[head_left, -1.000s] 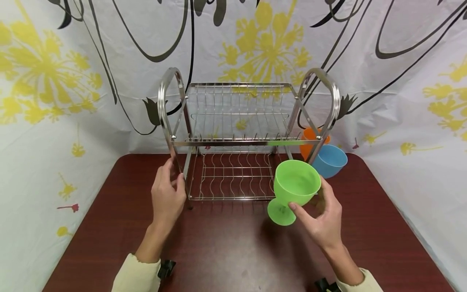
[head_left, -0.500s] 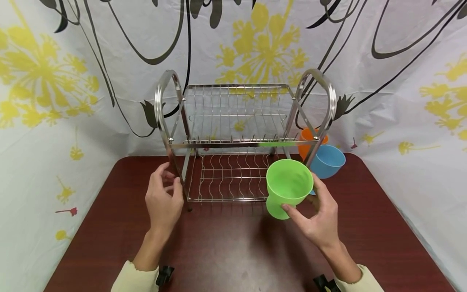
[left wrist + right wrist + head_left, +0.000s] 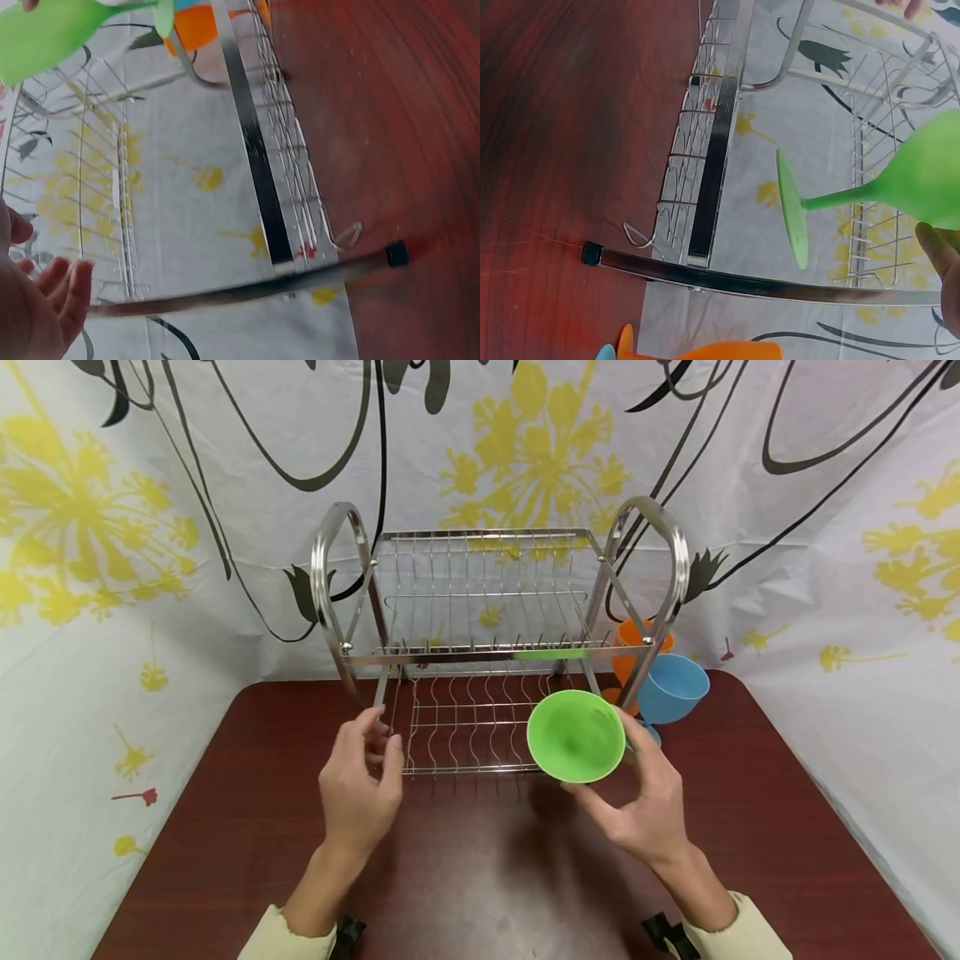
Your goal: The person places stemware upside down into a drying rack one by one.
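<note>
My right hand [image 3: 648, 806] grips a green plastic goblet [image 3: 574, 739] by its bowl, thumb at the near side. It is held up in front of the right half of a two-tier metal dish rack [image 3: 465, 656]. In the right wrist view the goblet's stem and round foot show, apart from the rack. My left hand [image 3: 360, 789] hovers by the rack's front left leg with fingers loosely bent and nothing in them. Whether its fingertips touch the rack I cannot tell.
A blue goblet [image 3: 673, 689] and an orange goblet [image 3: 627, 668] stand beside the rack's right end, the orange one partly behind the rack's leg. Dark red-brown table [image 3: 480, 877] lies under everything. A patterned white sheet [image 3: 247, 602] hangs behind and at both sides.
The green goblet has moved left in my right hand, and its mouth now faces the head camera, hiding the foot there. My left hand has shifted slightly right and down.
</note>
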